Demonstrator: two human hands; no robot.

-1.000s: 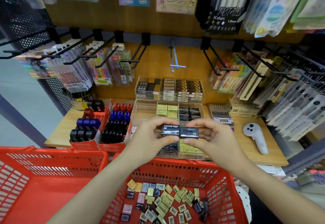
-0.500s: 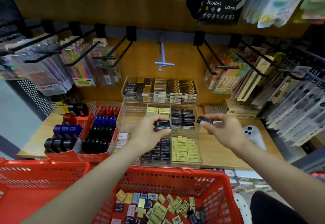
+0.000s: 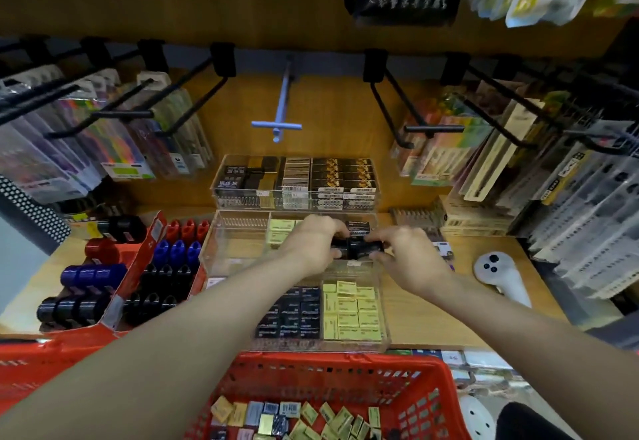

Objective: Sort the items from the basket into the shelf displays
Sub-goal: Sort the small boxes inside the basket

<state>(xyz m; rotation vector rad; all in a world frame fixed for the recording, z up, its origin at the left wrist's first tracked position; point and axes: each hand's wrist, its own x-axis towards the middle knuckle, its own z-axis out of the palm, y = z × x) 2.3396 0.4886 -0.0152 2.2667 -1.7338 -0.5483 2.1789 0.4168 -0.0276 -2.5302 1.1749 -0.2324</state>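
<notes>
Small black boxes sit between both sets of fingertips, over the clear tray. The left hand curls onto them from one side, the right hand pinches the other end; blur hides how many. Below the wrists, the red basket.

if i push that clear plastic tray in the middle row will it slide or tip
The clear plastic compartment tray would probably slide rather than tip: it sits low and wide on the flat wooden shelf. Its left compartment looks empty, so it is likely light there. Both hands, left hand and right hand, are at its right side with small black boxes, which may steady it.
</notes>
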